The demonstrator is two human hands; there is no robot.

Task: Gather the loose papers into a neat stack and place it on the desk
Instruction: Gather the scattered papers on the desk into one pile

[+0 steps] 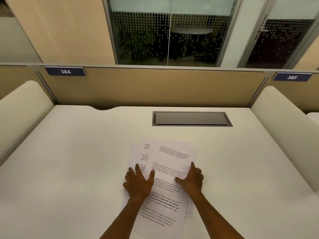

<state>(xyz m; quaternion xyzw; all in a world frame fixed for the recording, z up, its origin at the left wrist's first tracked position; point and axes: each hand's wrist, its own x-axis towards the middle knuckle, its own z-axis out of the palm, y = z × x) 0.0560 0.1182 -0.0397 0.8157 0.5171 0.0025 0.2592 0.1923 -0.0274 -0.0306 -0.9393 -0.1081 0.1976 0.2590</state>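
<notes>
Several white printed papers [170, 157] lie overlapped and skewed in a loose pile near the front middle of the cream desk [77, 152]. My left hand [139, 182] rests flat on the pile's left side, fingers spread. At the pile's right edge my right hand [191, 180] presses down, thumb on the top sheet and fingers partly curled along the edge. Neither hand has lifted a sheet. The sheets' edges fan out at the top left and bottom right.
A grey cable hatch [192, 118] is set into the desk behind the papers. Padded cream dividers stand at the left [22, 107] and right [279, 128]. A tan back panel [151, 87] carries the number plate 384 [65, 71].
</notes>
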